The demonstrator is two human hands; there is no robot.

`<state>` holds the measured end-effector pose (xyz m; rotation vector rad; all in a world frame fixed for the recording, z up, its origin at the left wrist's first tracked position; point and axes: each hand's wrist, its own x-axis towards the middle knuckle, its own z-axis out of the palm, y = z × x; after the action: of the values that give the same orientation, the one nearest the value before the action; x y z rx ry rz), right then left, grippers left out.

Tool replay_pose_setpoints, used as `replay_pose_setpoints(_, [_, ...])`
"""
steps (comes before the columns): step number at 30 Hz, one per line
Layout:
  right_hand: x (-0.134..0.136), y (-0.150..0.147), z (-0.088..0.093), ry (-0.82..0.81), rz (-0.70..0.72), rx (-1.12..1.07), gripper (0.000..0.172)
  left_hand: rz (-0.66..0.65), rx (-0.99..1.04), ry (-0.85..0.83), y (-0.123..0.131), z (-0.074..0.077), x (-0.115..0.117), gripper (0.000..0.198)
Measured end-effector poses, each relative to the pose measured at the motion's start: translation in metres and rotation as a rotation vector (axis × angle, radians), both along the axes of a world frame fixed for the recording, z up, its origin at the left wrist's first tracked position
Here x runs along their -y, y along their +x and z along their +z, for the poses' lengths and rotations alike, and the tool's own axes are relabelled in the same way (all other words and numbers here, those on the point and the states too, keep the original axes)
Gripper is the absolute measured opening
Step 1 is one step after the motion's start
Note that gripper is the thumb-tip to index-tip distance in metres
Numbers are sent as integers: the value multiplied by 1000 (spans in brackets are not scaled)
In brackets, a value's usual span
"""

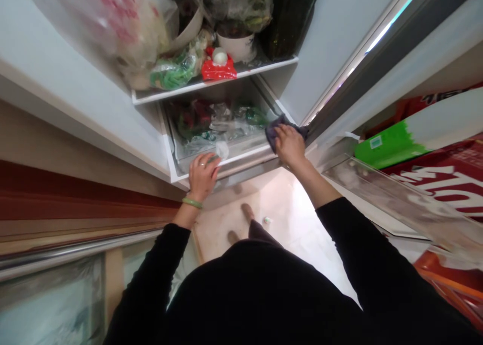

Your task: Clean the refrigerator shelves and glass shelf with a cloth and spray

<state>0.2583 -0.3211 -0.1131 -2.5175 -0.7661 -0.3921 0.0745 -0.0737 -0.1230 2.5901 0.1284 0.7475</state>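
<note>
A clear refrigerator drawer [245, 151] with a white rim holds several plastic bags of produce [222, 118]. My left hand [203, 174], with a ring and a green bangle, has its fingers hooked over the drawer's front rim, left of the middle. At the right front corner of the drawer, my right hand [290, 145] is closed on a dark purple cloth [277, 121] and presses it against the rim. The cloth is bunched, and part of it is hidden under the fingers.
Above the drawer, a shelf [264, 69] bears a red packet [219, 69], a white bowl [237, 46] and bagged vegetables. The open door on the right has a clear bin [407, 199] with large packages. A small round object [267, 220] lies on the floor near my feet.
</note>
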Motion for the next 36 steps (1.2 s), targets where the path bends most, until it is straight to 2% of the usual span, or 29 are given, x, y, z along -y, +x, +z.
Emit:
replay_pose_setpoints(2, [4,2,1,3,-34,6,53,44,-5,37,1,-2,-1,30])
replay_pose_setpoints(6, [-8,-2,2,-5,161,45,48,86,-6,83,0,-4,2,38])
replay_pose_setpoints(8, [-10,10,6,-12,121,31,45,85,-19,83,0,-3,3,39])
replay_pose_setpoints(12, [-10,43,23,-72,-79,-46,41,88,-50,84,1,-2,4,40])
replay_pose_setpoints(16, [-19,57,37,-176,-17,-54,31,93,-39,123,0,-5,3,39])
replay_pose_setpoints(19, [-26,67,45,-262,-34,-73,28,94,-35,115,0,-6,3,40])
replay_pose_setpoints(23, [-34,80,53,-339,55,-155,24,103,-34,94,-1,-6,4,39])
replay_pose_setpoints(26, [-38,83,57,-362,-33,-159,26,106,-12,101,-1,-5,6,37])
replay_pose_setpoints(29, [-36,86,58,-401,-5,-179,26,106,-1,120,0,-3,9,35])
replay_pose_setpoints(30, [-34,88,57,-397,1,-192,24,106,4,125,0,-2,9,35])
replay_pose_setpoints(32, [-29,91,55,-344,-72,-198,22,87,13,126,-1,0,6,32])
replay_pose_setpoints(34, [-27,85,50,-250,-140,-188,24,21,15,112,-2,5,-1,28])
replay_pose_setpoints(36, [-32,62,42,-150,-67,-187,27,-84,37,83,-3,10,-12,27])
